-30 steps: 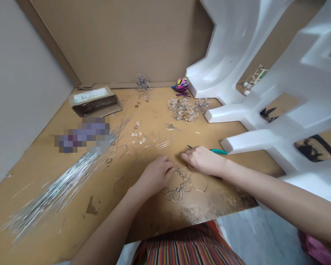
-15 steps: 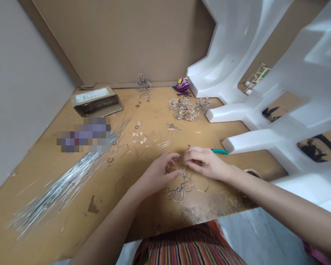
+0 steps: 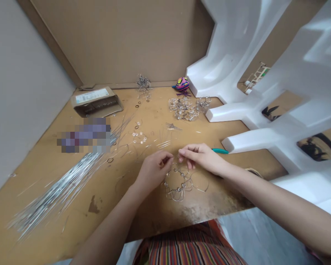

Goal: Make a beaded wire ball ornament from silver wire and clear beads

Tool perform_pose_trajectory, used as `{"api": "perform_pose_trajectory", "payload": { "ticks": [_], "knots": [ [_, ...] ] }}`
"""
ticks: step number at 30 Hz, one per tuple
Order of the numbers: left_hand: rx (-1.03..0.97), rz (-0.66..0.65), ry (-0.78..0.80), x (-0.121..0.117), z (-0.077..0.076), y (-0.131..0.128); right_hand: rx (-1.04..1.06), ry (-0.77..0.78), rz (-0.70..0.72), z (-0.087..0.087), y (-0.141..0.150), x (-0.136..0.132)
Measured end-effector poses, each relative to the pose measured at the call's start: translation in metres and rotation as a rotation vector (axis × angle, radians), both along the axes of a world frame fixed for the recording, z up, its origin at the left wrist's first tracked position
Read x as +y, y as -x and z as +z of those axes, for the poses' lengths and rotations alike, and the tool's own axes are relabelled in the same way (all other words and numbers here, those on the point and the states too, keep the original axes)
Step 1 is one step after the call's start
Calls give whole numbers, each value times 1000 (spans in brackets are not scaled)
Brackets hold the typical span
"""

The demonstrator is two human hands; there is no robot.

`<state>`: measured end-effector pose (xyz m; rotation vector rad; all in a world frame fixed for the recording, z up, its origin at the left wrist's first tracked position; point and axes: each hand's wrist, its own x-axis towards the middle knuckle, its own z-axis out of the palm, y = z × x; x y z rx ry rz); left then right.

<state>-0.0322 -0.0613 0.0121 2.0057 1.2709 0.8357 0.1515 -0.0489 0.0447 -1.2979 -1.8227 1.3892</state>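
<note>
A ring of looped wire and clear beads (image 3: 179, 189) lies on the table right below my hands, near the front edge. My left hand (image 3: 156, 167) is closed in a pinch at the ring's upper left side. Across a small gap, my right hand (image 3: 200, 157) has thumb and forefinger pressed together, its other fingers curled loosely. Faint thin wire shows around the fingertips, but what each pinch holds is too fine to make out. A loose bent wire end reaches out to the ring's right. Beyond my right wrist shows a teal tool handle (image 3: 220, 151).
A long bundle of silvery wires (image 3: 71, 180) spreads over the left side, beside an open cardboard box (image 3: 99, 103). Finished-looking wire and bead pieces (image 3: 183, 108) are heaped at the back. A small bead ring (image 3: 139, 138) lies mid-table. White moulded arms (image 3: 242, 141) jut in from the right.
My left hand has drawn back slightly to the left and its fingers have closed to a pinch. My right hand has shifted a little left, uncovering more of the bead ring.
</note>
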Motion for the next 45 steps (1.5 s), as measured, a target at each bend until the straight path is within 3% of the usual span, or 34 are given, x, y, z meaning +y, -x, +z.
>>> {"api": "perform_pose_trajectory", "payload": {
  "ticks": [3,6,9,13,18,22,28,35,39,45],
  "knots": [
    [104,12,-104,-1,0,-3,68,240,12,3,1,1],
    [123,7,-152,-2,2,-4,143,275,-14,0,-1,1],
    [141,-86,-105,-3,2,-1,193,295,-5,-4,-9,1],
    [358,-152,-13,-3,-4,0,106,282,71,-8,-24,-1],
    [465,-194,-1,-3,-15,-6,-75,139,260,-12,-30,-7],
    [432,-203,-1,-2,-17,-10,-225,-100,392,-14,-22,-7],
    [469,-213,-10,-2,-17,-10,-329,-348,376,-14,-15,-3],
    [445,-246,-30,-1,-21,-9,-453,-461,431,-17,-13,-7],
    [427,-244,-10,-2,-20,-8,-393,-332,488,-13,-12,-3],
    [294,-274,37,-5,-9,-5,-168,127,361,-14,-20,10]
  ]
}}
